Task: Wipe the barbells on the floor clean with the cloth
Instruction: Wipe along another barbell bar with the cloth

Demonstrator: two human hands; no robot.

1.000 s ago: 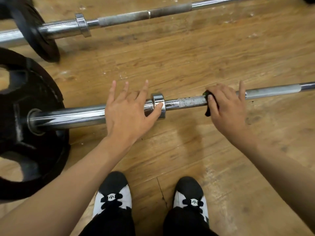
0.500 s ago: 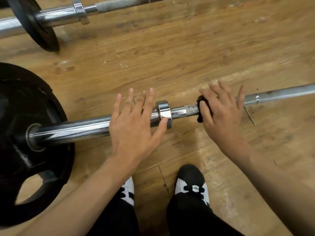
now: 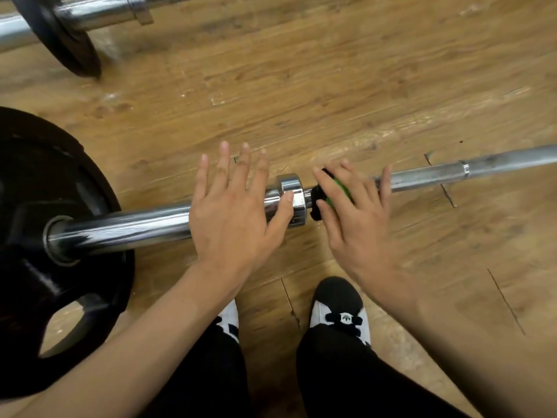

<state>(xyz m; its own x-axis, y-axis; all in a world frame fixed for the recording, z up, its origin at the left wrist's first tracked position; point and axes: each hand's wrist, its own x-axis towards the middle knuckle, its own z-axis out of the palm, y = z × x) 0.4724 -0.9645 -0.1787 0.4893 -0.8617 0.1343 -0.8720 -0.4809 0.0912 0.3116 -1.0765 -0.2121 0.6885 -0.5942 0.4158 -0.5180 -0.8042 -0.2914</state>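
My left hand [image 3: 232, 212] lies flat across the thick chrome sleeve of the nearer barbell [image 3: 129, 229], fingers straight and a little apart, pointing away from me, gripping nothing; my thumb tip touches the shiny collar [image 3: 291, 194] at the sleeve's inner end. Just to the right of that collar, my right hand [image 3: 358, 218] presses the cloth [image 3: 340, 191] down on the thinner shaft. Its fingers are straight and fanned out rather than curled, and the cloth shows black and green between my thumb and forefinger. That hand is blurred, so I cannot tell how far the cloth wraps round the bar. The barbell lies across the wooden floor [image 3: 331, 86] in front of me, with a large black plate [image 3: 36, 182] on its left end. A second barbell [image 3: 96, 12] with a smaller black plate [image 3: 63, 43] lies farther away, at the upper left. Below my hands are my black trouser legs and my black-and-white shoes [image 3: 340, 309].
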